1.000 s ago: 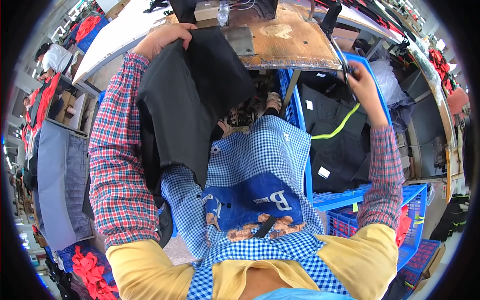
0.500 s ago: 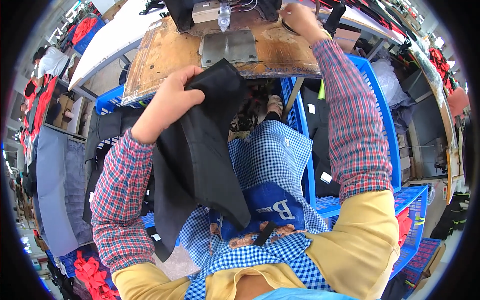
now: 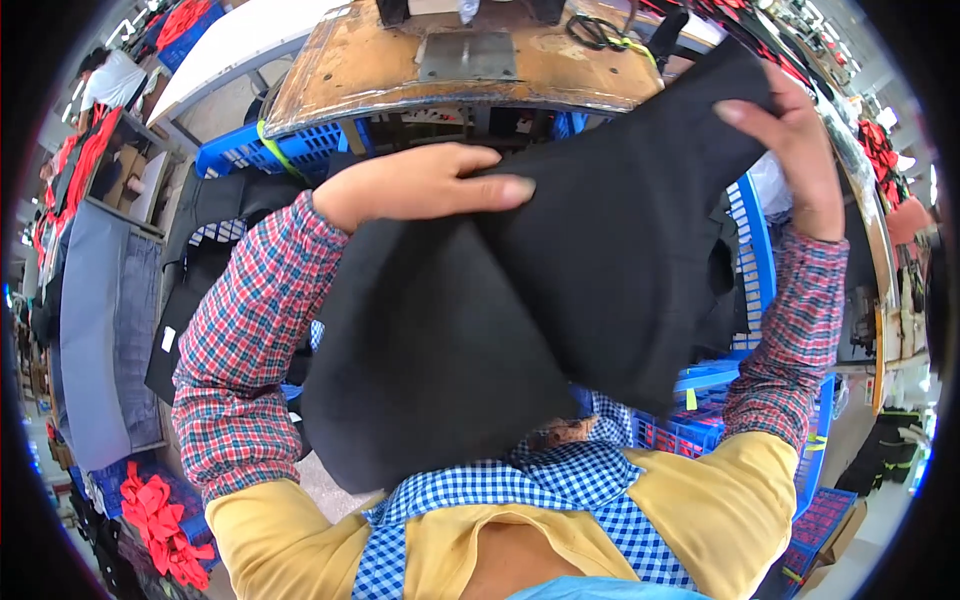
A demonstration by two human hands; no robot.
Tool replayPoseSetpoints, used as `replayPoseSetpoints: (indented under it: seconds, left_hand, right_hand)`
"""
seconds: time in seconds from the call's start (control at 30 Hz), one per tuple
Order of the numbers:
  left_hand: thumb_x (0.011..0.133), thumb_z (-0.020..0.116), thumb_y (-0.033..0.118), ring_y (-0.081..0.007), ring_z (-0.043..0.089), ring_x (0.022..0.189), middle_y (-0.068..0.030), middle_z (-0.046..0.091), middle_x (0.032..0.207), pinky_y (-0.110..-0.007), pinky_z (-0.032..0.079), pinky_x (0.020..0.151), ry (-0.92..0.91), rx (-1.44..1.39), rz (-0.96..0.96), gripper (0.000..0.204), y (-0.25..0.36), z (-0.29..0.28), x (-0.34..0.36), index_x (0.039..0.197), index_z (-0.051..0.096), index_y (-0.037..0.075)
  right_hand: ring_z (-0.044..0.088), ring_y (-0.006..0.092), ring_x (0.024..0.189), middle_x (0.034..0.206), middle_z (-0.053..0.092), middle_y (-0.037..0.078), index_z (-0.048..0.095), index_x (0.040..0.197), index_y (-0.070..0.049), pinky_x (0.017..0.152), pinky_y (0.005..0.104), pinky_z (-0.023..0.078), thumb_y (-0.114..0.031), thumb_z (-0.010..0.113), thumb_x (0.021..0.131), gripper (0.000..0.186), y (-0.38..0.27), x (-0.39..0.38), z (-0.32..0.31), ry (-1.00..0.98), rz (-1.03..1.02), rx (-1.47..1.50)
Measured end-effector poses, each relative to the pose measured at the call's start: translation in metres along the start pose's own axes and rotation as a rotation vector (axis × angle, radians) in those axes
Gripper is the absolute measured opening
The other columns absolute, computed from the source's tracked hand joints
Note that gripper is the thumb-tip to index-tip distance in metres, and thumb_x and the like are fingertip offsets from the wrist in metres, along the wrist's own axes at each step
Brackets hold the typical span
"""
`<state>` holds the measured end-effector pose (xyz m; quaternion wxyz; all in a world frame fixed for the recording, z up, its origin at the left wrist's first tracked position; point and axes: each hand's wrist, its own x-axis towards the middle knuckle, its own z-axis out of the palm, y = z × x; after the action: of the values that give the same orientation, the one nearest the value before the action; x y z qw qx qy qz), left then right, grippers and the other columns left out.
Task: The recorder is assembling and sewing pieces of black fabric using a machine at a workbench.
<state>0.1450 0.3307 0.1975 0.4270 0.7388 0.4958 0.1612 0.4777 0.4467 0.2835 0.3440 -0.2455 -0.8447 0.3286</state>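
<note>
A large black fabric piece (image 3: 570, 300) hangs folded across my lap, over the blue gingham apron (image 3: 480, 488). My left hand (image 3: 420, 185) grips its upper middle edge, thumb lying on the front. My right hand (image 3: 785, 135), slightly blurred, grips the raised top right corner with thumb in front and fingers partly hidden behind. Beyond the fabric is the worn wooden machine board (image 3: 350, 70) with a metal plate (image 3: 465, 55). Black scissors (image 3: 595, 33) with a yellow-green band lie at its back right. The machine (image 3: 467, 10) is cut off at the top.
Blue plastic crates (image 3: 235, 150) with black pieces stand left and right below the board. A white table (image 3: 210, 45) is at the back left. Red fabric (image 3: 150, 520) lies lower left. A co-worker (image 3: 115, 75) in white is at the left edge.
The scissors left my right hand and now lie on the board. My right hand has come to grip the fabric's corner. The fabric has been lifted and spread rightward, hiding most of my lap.
</note>
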Motion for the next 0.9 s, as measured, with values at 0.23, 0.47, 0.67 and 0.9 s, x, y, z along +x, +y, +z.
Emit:
replayPoseSetpoints:
  seconds: [0.23,0.47,0.67,0.9]
  left_hand:
    - [0.082,0.071,0.054,-0.0153,0.062,0.082,-0.0081,0.066,0.086,-0.028,0.048,0.077,0.033,-0.042,-0.012,0.059,0.018,0.019,0.001,0.102,0.068,-0.001]
    - [0.083,0.074,0.042,-0.006,0.052,0.073,0.0011,0.057,0.075,-0.024,0.043,0.065,0.081,0.026,0.057,0.042,0.032,0.022,0.006,0.085,0.063,0.001]
    - [0.078,0.07,0.057,-0.0249,0.06,0.083,-0.0156,0.064,0.089,-0.034,0.048,0.077,0.148,0.343,-0.069,0.063,-0.01,-0.015,-0.011,0.094,0.066,-0.005]
    - [0.073,0.068,0.009,-0.0097,0.059,0.075,-0.0005,0.064,0.082,-0.024,0.049,0.07,0.193,0.016,-0.151,0.023,-0.036,-0.09,0.014,0.095,0.066,0.003]
  right_hand:
    - [0.058,0.0245,0.114,0.119,0.063,0.012,0.057,0.123,-0.001,0.097,0.0326,0.044,-0.026,0.076,0.081,0.053,0.002,-0.044,-0.034,0.122,0.005,-0.79]
    - [0.063,0.0307,0.097,0.105,0.065,0.017,0.06,0.117,-0.001,0.086,0.0358,0.048,-0.032,0.074,0.083,0.048,0.028,-0.067,0.099,-0.434,0.087,-0.302]
    - [0.058,0.0267,0.063,0.069,0.059,0.013,0.063,0.09,0.0,0.062,0.0346,0.047,-0.032,0.072,0.086,0.033,0.043,-0.022,0.102,-0.181,0.02,-0.428]
    - [0.065,0.0384,0.073,0.071,0.064,0.02,0.067,0.082,-0.004,0.065,0.0468,0.05,-0.05,0.05,0.096,0.051,0.062,0.036,0.111,-0.084,-0.139,-0.758]
